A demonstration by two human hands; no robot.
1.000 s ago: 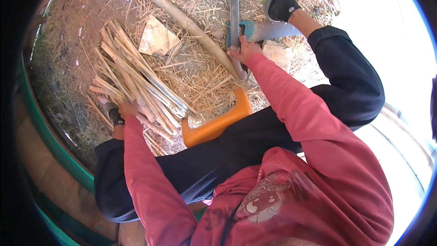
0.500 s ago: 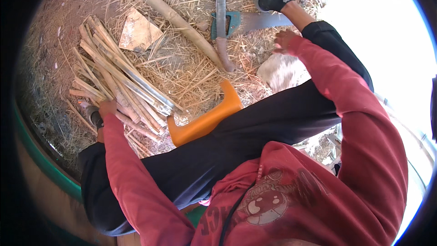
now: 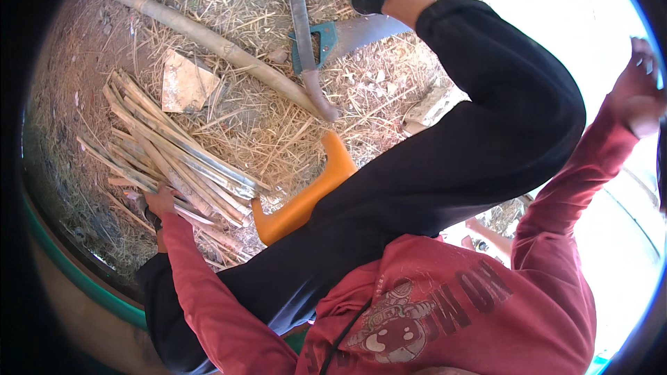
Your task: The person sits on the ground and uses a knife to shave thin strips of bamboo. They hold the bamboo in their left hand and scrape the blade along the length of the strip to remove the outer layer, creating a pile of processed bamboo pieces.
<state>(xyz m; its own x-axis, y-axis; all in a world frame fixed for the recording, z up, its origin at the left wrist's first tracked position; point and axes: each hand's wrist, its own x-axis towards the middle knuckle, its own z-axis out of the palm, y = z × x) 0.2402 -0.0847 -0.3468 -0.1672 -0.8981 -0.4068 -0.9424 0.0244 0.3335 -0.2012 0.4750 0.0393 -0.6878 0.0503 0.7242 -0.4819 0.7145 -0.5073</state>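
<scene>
My left hand [image 3: 161,200] is closed around a thin split bamboo strip [image 3: 114,160] at the lower left of a pile. Beside it lie several more split strips [image 3: 184,149], loosely side by side on the ground. My right hand [image 3: 638,90] is raised at the far right, away from the pile and against the bright background. Its fingers look apart and nothing shows in them, though part of the hand is blurred.
A long round pole [image 3: 208,43] lies beyond the strips, near a flat wooden piece [image 3: 186,83]. A long-bladed knife [image 3: 300,24] crosses a saw with a teal handle [image 3: 306,55]. An orange curved object [image 3: 306,198] borders my leg; a pale block [image 3: 432,107] lies farther right.
My right hand has swung up and outward to the right from above the pale block. My right knee is bent more. My left hand stays at the strips, and the whole view has shifted.
</scene>
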